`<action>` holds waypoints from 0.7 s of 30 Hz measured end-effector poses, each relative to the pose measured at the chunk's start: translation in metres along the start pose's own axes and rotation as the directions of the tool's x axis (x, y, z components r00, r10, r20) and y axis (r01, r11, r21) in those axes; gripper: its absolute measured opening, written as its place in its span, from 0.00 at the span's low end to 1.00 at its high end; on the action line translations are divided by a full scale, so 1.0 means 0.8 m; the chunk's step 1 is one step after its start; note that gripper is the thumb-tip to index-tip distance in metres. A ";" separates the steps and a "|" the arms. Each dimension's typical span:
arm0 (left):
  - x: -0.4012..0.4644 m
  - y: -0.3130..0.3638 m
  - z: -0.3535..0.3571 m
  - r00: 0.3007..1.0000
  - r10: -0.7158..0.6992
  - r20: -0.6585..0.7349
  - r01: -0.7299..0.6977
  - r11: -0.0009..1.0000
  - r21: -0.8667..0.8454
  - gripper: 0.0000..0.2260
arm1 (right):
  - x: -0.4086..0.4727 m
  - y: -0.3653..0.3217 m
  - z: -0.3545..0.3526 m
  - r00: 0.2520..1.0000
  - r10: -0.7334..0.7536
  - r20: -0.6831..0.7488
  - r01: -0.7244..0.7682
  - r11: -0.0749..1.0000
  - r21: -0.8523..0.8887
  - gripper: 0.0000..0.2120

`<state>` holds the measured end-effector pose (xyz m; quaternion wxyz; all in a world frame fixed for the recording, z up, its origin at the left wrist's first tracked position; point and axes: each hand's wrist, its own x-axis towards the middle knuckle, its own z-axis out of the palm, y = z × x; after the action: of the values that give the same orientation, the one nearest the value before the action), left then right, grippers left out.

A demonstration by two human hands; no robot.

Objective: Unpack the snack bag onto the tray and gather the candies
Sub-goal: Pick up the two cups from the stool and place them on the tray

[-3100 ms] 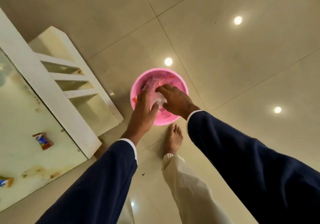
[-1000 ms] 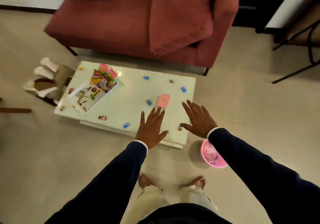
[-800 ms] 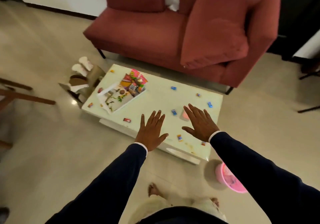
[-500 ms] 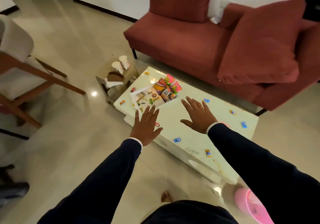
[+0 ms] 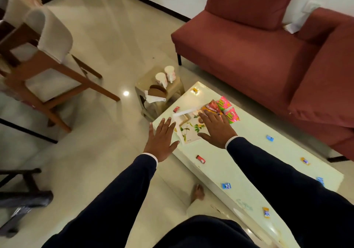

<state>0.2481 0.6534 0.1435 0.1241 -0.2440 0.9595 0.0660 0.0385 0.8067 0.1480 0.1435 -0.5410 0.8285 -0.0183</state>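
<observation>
We hold both hands out flat over the near end of the low table (image 5: 239, 152), fingers straight and spread, and neither one has hold of anything. Our left hand (image 5: 161, 139) hangs over the table's corner, partly above the floor, while our right hand (image 5: 217, 128) floats over the tray (image 5: 188, 131), which lies between the two hands and slightly ahead of them. Just beyond our right fingertips, the snack packets (image 5: 223, 108) sit bunched at the far end of the tray, so the unpacking looks done, and we judge the spread palms are simply readying us to start collecting. The candies (image 5: 200, 159) are scattered across the table: a red one lies just behind our right wrist, another red one sits ahead of our left fingertips beside the tray, and blue and orange ones trail well off to our right. Gathering them probably means reaching back along the table.
</observation>
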 end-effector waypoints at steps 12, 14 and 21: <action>0.196 -0.154 -0.047 0.999 -0.048 -0.014 0.046 0.996 -0.074 0.33 | 0.263 -0.010 -0.049 0.999 -0.031 0.033 0.031 0.999 0.020 0.38; 0.235 -0.183 -0.045 1.000 -0.026 -0.002 0.025 0.994 -0.109 0.32 | 0.307 -0.010 -0.047 0.999 -0.004 0.040 0.003 1.000 0.021 0.38; 0.440 -0.306 -0.034 0.996 0.068 0.064 -0.052 0.971 -0.232 0.32 | 0.493 0.004 -0.021 0.973 0.197 0.117 -0.202 0.979 0.029 0.37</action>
<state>0.0620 0.2755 0.0579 0.1272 -0.2251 0.9473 0.1891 -0.1157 0.4506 0.0774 0.2026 -0.4520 0.8686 0.0102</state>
